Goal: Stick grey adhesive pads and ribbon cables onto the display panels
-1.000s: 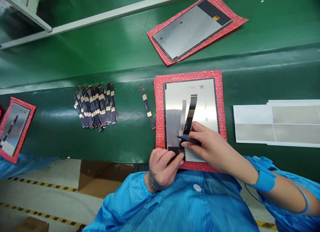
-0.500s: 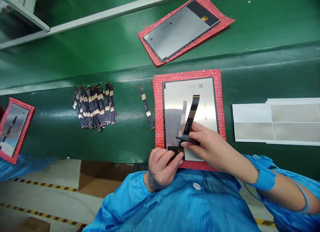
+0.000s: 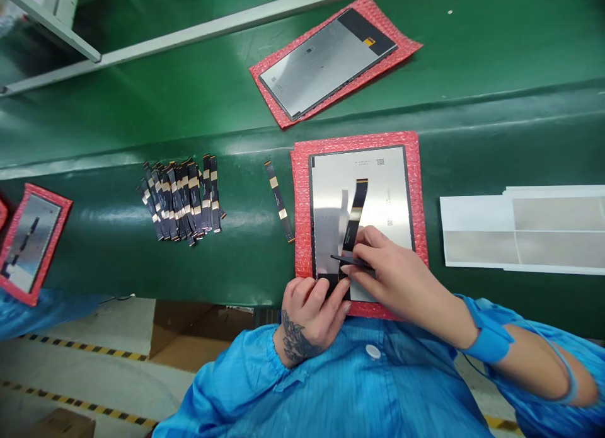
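At the near edge of the silver panel (image 3: 378, 198), the left hand (image 3: 312, 315) rested with its fingers bent down by the lower end of a flex cable (image 3: 353, 220); whether they pinched that end or merely pressed on it could not be told. The right hand (image 3: 397, 271) pinched a slim black tool (image 3: 347, 259) between thumb and fingers, its tip pointing left across the cable's lower part. Farther out, the cable's free end seemed lifted off the panel, since its reflection lay apart from it. A slip of the left fingers could have let the lower end skew, while too hard a push of the tool might have creased the cable or scratched the metal. A knock from the right knuckles could have twisted the free length. The red sheet (image 3: 359, 140) beneath might have slid under uneven pressure, nudging the loose cable (image 3: 280, 201) just beside its left edge. The cable pile (image 3: 182, 201) farther left and another panel (image 3: 321, 60) beyond seemed at little risk.
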The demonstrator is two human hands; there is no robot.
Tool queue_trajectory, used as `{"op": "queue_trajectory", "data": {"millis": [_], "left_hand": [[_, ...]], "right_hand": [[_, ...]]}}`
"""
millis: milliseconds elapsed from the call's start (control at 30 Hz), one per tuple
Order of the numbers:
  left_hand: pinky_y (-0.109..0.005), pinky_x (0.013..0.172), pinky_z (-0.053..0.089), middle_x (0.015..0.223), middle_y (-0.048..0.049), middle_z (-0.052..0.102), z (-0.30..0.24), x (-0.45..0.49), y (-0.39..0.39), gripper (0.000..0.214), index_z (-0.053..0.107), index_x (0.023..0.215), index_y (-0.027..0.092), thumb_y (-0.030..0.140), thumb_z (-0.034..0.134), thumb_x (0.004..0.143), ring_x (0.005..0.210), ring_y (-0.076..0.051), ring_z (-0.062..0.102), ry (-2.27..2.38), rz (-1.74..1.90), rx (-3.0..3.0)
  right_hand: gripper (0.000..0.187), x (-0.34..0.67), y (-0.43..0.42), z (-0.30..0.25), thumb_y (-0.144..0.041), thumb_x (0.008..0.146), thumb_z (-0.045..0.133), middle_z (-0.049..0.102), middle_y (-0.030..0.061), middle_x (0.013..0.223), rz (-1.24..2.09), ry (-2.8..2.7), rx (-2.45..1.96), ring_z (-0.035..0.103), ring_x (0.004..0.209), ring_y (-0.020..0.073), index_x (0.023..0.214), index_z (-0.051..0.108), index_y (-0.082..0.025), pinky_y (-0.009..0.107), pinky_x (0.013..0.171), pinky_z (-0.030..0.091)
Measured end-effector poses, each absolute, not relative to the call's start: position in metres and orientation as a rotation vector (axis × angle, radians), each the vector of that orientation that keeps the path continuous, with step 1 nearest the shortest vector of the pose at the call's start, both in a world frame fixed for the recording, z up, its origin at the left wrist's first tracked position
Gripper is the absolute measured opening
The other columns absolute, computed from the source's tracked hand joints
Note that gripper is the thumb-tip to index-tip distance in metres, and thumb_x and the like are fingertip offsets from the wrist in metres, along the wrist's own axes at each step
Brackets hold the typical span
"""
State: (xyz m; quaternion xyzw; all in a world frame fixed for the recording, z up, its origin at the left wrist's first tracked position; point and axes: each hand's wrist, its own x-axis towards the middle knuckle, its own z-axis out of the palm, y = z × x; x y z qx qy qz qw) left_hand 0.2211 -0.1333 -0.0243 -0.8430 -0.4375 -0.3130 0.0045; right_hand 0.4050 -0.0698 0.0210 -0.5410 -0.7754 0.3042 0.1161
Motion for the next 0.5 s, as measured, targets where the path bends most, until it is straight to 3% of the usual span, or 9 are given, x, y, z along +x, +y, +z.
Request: {"op": "queue_trajectory", "data": {"millis": [133,267,367,500], "left_hand": [[-0.033,0.082,0.052,0.1,-0.0099,0.06,-0.025,0.209,-0.135,0.03,0.068,0.121,0.016,0.025,0.052,0.097,0.094,-0.021,0.057,-1.583,-1.083,-2.585],[-0.029,0.073,0.054,0.104,-0.008,0.061,-0.022,0.189,-0.126,0.037,0.062,0.127,0.02,0.03,0.062,0.091,0.086,-0.017,0.061,-2.142,-1.283,-2.366],[-0.023,0.059,0.049,0.083,-0.0014,0.064,-0.012,0.182,-0.111,0.04,0.062,0.12,0.017,0.034,0.069,0.085,0.063,-0.01,0.056,-2.669,-1.403,-2.328],[-0.021,0.056,0.042,0.067,0.0022,0.059,0.002,0.187,-0.093,0.029,0.063,0.085,0.016,0.04,0.075,0.075,0.058,-0.01,0.051,-3.068,-1.393,-2.423]], "right_hand": [[0.016,0.417,-0.074,0.021,-0.036,0.09,0.06,0.06,0.0127,0.11,0.59,-2.079,-1.826,0.063,0.075,0.0257,0.092,0.053,-0.023,0.033,0.05,0.043],[0.025,0.448,-0.085,0.015,-0.046,0.094,0.053,0.061,0.0177,0.113,0.376,-1.822,-2.008,0.064,0.088,0.0346,0.1,0.055,-0.023,0.038,0.056,0.042],[0.037,0.465,-0.095,0.012,-0.058,0.09,0.051,0.067,0.0139,0.1,0.588,-1.675,-2.065,0.065,0.085,0.0345,0.102,0.059,-0.024,0.041,0.061,0.046],[0.048,0.472,-0.098,0.009,-0.069,0.078,0.059,0.071,0.0089,0.088,1.002,-1.458,-1.98,0.066,0.081,0.0314,0.097,0.063,-0.025,0.042,0.066,0.051]]}}
